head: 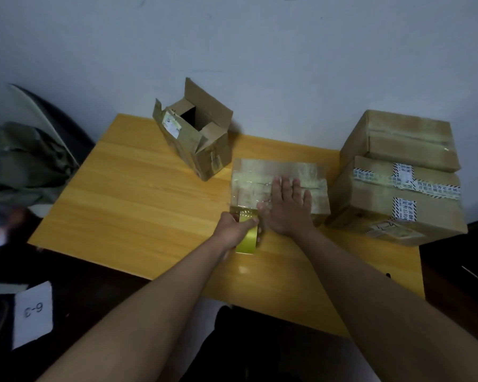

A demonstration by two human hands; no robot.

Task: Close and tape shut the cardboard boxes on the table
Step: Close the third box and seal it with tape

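A white card (33, 314) lies on the dark floor at the bottom left, and it reads "6-3" upside down. On the right side of the yellow wooden table (138, 194) sit two stacked boxes. The big bottom box (381, 213) has white tape with black stripes and small printed writing on its top, but the words are too small to read. It also has a pale label near its front corner, and that cannot be read either. The smaller top box (400, 140) is shut and has clear tape along its top.

At the back of the table, near the gray wall (260, 51), stands the open box (195, 133). Its flaps stick up, and the inside looks dark, so what is in it cannot be seen. A small white sticker is on one flap, with marks too tiny to read.

In the middle of the table is the flat box (279, 186), shut, with shiny clear tape across its top. It sits just beside the big bottom box. The right hand (287, 208) lies flat on top of the flat box with its fingers straight and spread, pressing down. The left hand (233, 228) is curled around a roll of yellow tape (249, 238) at the near edge of the flat box, and a strip of tape runs from the roll up onto the box's near corner.

On the far left, some gray-green cloth (25, 164) is heaped on a dark chair.
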